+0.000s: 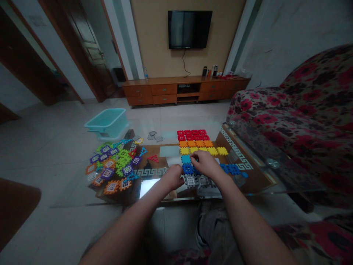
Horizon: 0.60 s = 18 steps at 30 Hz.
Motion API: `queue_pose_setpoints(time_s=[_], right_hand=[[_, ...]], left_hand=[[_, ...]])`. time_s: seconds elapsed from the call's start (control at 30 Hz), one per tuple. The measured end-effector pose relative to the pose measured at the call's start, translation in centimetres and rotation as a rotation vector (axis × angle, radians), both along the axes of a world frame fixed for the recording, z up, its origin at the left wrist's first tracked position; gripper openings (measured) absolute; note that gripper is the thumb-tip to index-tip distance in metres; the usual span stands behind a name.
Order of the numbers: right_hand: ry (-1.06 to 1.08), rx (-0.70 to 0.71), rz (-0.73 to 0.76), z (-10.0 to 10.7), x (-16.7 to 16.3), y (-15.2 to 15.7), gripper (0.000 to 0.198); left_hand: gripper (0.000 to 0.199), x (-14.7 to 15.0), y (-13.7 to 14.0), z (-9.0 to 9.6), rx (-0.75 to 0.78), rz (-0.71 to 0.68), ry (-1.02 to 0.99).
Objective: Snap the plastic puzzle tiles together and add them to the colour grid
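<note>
Rows of toothed interlocking plastic tiles lie on the glass table: red tiles (192, 135), orange tiles (195, 143), yellow tiles (213, 151), blue tiles (234, 169) and grey tiles (190, 180). One light blue tile (185, 159) sits between the yellow and blue rows. At its right edge is my right hand (206, 162), fingers pinched together; whatever they hold is hidden. My left hand (173, 177) is curled closed beside the left end of the blue and grey rows, its contents out of sight. Part of the blue row is covered by my right hand and forearm.
A mixed pile of green tiles (124, 159), purple, orange and blue ones covers the table's left side. Red triangular pieces (153, 158) and loose grey tiles (152, 135) lie nearby. Behind the pile stands a turquoise tub (108, 123). A flowered sofa (264, 110) flanks the right.
</note>
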State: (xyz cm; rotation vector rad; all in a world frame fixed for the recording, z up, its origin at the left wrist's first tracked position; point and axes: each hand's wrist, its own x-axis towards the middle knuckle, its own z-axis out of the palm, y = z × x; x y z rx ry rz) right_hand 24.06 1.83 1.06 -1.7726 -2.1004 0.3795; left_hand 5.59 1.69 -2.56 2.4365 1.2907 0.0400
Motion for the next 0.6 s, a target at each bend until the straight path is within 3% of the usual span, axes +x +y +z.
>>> queue_pose_setpoints(time_s=[0.37,0.6], right_hand=[[-0.005,-0.031,-0.003,0.25,-0.09,-0.01,0.022],[-0.084,-0.172,0.017,-0.23,0.14,-0.06,0.027]], left_hand=[[0.019,-0.10,0.21,-0.08,-0.015,-0.035,-0.029],[0.026,-0.51,0.72,-0.68,0.006,0.076,0.003]])
